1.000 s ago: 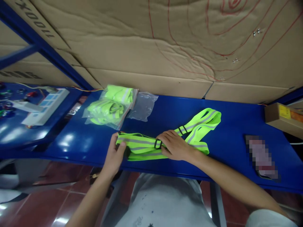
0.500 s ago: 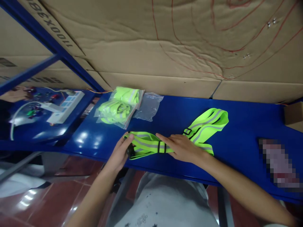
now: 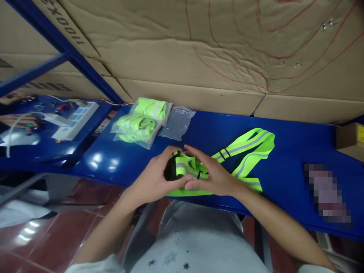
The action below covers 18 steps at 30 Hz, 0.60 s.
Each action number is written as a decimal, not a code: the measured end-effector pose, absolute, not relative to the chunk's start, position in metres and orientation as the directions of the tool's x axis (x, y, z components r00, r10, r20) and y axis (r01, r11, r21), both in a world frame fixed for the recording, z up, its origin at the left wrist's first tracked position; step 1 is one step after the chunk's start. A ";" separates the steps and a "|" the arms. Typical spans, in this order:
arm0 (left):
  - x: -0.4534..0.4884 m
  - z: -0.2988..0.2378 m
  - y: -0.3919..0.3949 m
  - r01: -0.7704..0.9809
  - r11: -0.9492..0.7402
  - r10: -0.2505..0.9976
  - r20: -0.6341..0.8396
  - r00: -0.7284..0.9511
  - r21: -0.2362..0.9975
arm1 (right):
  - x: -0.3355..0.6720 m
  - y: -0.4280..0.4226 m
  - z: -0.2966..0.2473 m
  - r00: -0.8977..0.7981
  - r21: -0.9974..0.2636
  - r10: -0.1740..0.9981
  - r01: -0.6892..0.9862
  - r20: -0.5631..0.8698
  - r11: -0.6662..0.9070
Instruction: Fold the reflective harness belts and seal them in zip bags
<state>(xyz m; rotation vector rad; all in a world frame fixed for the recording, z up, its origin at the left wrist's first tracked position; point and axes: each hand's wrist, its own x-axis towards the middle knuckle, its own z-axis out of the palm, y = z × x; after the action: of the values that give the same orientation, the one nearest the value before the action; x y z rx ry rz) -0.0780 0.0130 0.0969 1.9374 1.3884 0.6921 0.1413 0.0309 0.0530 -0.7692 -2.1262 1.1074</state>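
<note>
A neon yellow reflective strap vest (image 3: 244,148) with grey stripes and black buckles lies on the blue table (image 3: 284,159). My left hand (image 3: 155,178) is closed round the vest's left end, folded over onto the rest, with a black patch showing at its fingers. My right hand (image 3: 212,174) lies on the folded part, fingers stretched toward the left hand and pressing the strap down. The vest's far loops still lie spread to the right.
Clear bags holding folded yellow vests (image 3: 142,123) lie at the back left, with an empty clear bag (image 3: 178,123) beside them. A blurred flat object (image 3: 327,191) lies at the right, a cardboard box (image 3: 351,140) beyond it. Cardboard sheets (image 3: 199,57) stand behind; a white power strip (image 3: 75,119) sits on the left table.
My left hand has lifted the vest's left end and folded it rightward over the strap. My right hand has stayed on the middle, and both hands now meet there.
</note>
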 end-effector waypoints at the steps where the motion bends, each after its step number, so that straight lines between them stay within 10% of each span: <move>1: -0.076 0.104 0.015 0.619 -0.289 0.934 0.074 0.349 0.731 | 0.143 0.033 0.052 -0.657 -0.858 0.708 0.181 0.259 0.481; 5: -0.061 0.125 0.024 0.546 -0.452 0.862 0.187 0.471 0.706 | 0.148 0.036 0.052 -0.613 -0.850 0.722 0.151 0.321 0.505; 11: -0.020 0.126 0.046 0.465 -0.439 0.899 0.372 0.233 0.769 | 0.129 0.020 0.044 -0.630 -0.930 0.721 -0.006 0.289 0.367; 18: -0.015 0.115 0.080 0.270 -0.265 0.956 0.216 0.199 0.926 | 0.139 0.023 0.032 -0.576 -0.998 0.816 0.001 0.045 0.056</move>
<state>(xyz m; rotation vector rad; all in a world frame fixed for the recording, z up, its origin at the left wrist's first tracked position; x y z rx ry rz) -0.0153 0.0795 0.1152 1.6891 1.1672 1.1024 0.1389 0.0225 0.0325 -0.8272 -1.6837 1.5915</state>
